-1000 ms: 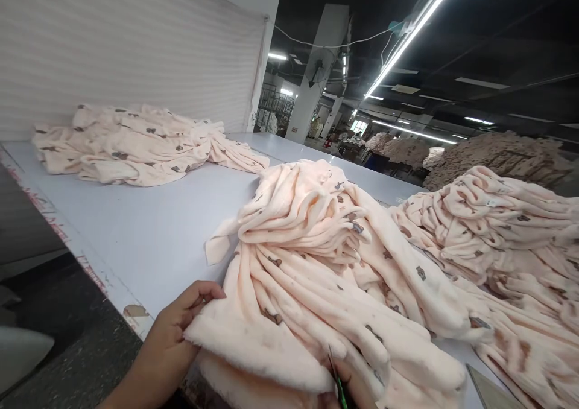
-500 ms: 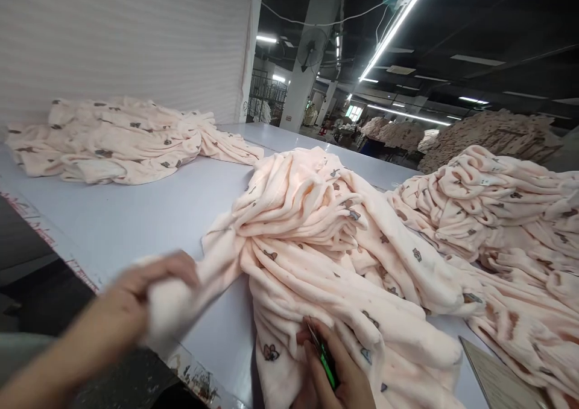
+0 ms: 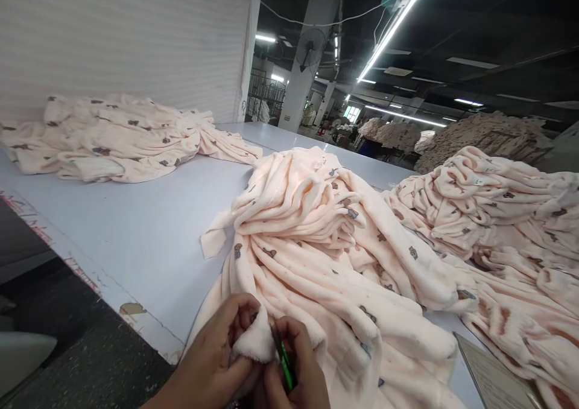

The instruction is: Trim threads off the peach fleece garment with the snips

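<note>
My left hand (image 3: 217,361) pinched the fleece edge (image 3: 256,342) at the worktop's (image 3: 136,240) near edge; right fingers (image 3: 298,361) closed around green snips (image 3: 284,367). Keeping that edge taut seemed wise.

A long white table (image 3: 136,228) carries everything, its near edge chipped and worn. On it lie three heaps of peach fleece: one far left (image 3: 113,137), one in the middle (image 3: 325,240), one at right (image 3: 497,216). A sheet of paper (image 3: 493,376) lies at the near right corner.
</note>
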A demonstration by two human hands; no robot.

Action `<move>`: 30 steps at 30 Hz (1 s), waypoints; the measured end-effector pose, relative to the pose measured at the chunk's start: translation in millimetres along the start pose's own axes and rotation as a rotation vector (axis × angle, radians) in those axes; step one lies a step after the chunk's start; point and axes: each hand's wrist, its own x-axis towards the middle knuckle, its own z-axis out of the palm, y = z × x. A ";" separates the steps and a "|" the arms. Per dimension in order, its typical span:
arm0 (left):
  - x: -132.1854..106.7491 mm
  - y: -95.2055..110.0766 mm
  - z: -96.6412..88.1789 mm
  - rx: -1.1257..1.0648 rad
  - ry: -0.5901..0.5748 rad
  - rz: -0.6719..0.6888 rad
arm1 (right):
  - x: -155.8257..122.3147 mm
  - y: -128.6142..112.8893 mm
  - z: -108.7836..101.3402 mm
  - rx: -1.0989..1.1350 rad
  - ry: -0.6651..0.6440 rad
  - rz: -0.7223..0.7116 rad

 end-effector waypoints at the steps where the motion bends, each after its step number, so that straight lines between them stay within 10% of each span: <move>1: 0.2 1.6 -5.6 0.126 0.050 0.030 | 1.1 0.4 -1.9 -0.002 0.014 -0.023; 9: -5.2 5.0 -21.1 -0.245 0.071 -0.129 | -3.2 8.4 -17.0 -0.207 -0.248 -0.115; 30: -1.9 -7.8 -14.7 -0.679 -0.058 -0.298 | -3.8 -3.2 -1.0 -0.364 -0.123 -0.219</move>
